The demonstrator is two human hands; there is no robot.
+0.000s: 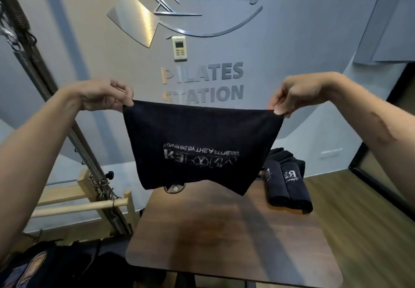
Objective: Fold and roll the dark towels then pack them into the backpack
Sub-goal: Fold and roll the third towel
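Observation:
A dark towel (pixel 197 134) with white upside-down lettering hangs spread in the air above the wooden table (pixel 224 238). My left hand (pixel 105 95) pinches its upper left corner and my right hand (pixel 292 95) pinches its upper right corner. Its lower edge hangs just above the table's far end. Two rolled dark towels (pixel 286 186) lie side by side on the table's far right, with more dark cloth (pixel 278 155) bunched behind them. A dark bag-like shape (pixel 45 265), possibly the backpack, sits at the lower left beside the table.
A wall with metal lettering and a remote holder (pixel 179 48) stands close behind the table. Wooden and metal pilates apparatus (pixel 94 188) with springs fills the left side. Wooden floor (pixel 363 220) shows to the right of the table.

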